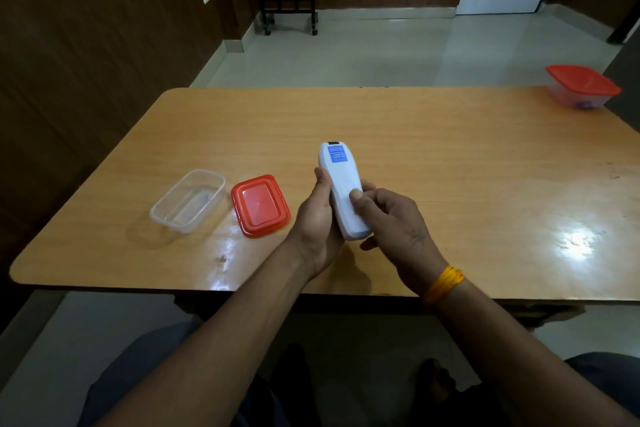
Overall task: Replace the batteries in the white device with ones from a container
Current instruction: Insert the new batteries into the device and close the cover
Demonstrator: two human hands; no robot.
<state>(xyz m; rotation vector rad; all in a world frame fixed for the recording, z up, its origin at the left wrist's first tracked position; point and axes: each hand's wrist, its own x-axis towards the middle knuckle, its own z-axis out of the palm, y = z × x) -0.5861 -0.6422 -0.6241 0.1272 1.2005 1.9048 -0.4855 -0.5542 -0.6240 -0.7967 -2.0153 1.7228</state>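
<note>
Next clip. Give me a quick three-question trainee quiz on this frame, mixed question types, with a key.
1. True or false: the red lid is snapped onto the clear container beside it.
2. Which thumb presses on the back of the white device? A) left hand B) right hand C) neither
3. Fill in: the second, lidded container stands at the far ______ corner of the table.

Key:
1. False; the lid lies loose on the table beside the open container.
2. B
3. right
</note>
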